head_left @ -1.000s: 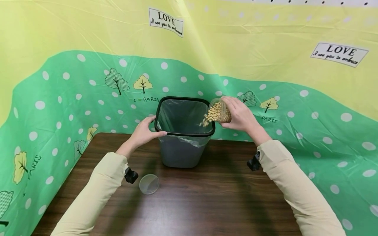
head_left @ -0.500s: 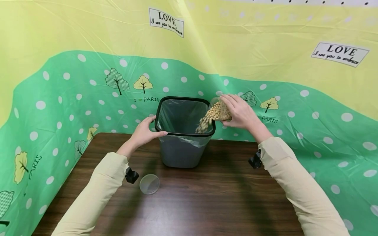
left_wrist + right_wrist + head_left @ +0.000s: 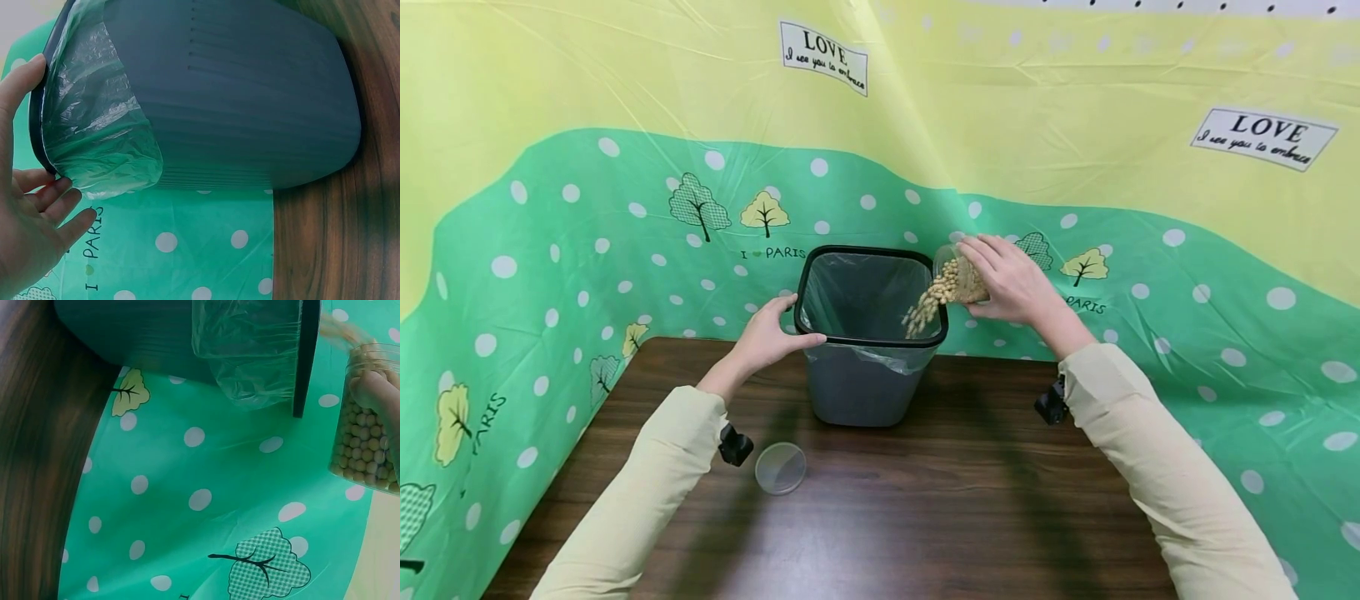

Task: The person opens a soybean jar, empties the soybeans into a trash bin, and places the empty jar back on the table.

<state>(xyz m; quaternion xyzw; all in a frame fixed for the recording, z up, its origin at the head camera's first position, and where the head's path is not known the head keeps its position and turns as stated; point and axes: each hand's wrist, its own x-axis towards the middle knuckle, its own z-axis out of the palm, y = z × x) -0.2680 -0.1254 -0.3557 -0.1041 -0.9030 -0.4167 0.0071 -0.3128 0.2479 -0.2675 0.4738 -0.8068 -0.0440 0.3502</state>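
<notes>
A grey trash bin (image 3: 861,387) with a black rim and a clear plastic liner (image 3: 100,119) stands upright on the table. My left hand (image 3: 767,336) holds the rim at its near left corner, thumb on the front edge and fingers at the side. Over the bin's right side, my right hand (image 3: 1011,283) grips a clear jar (image 3: 359,447), tipped with its mouth toward the bin. Pale round soybeans (image 3: 927,307) stream from the mouth into the bin; more beans remain inside the jar. The bin's bottom is hidden from the head view.
A round clear lid (image 3: 780,468) lies on the dark wooden table (image 3: 910,517), in front of the bin and left of centre. Behind the table hangs a green and yellow printed cloth (image 3: 880,179), close to the bin's back.
The right hand has tilted the jar slightly further, and its wrist has shifted a little right. The stream of beans has grown longer. The left hand and bin stay in place.
</notes>
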